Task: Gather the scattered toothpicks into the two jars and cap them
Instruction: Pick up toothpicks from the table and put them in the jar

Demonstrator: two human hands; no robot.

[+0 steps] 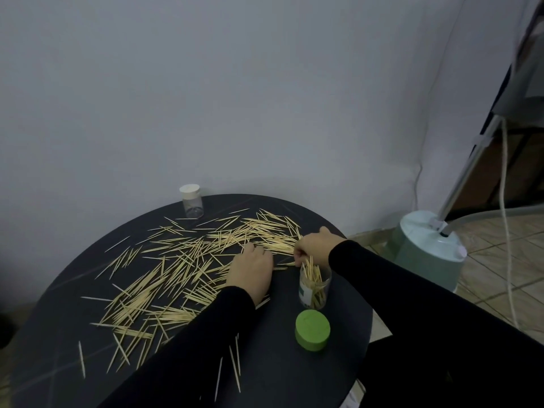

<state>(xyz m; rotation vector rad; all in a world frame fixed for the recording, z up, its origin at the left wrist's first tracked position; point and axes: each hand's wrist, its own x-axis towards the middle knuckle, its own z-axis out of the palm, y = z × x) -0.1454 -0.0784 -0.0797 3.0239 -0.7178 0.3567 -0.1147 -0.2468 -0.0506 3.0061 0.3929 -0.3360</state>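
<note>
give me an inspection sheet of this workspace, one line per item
surface: round dark table, against a pale wall.
job's things: pale wooden toothpicks scattered over most of the table; open clear plastic jar partly filled with toothpicks; its green round cap lies beside it; second clear jar with a white cap, capped and looking empty, at the far edge.
clutter: nothing seen.
grippers: left hand rests on the toothpicks; right hand, fingers curled, is just above the open jar's mouth.
cables: white cord hangs at right.
surroundings: pale green appliance base with a metal pole on a tiled floor.
</note>
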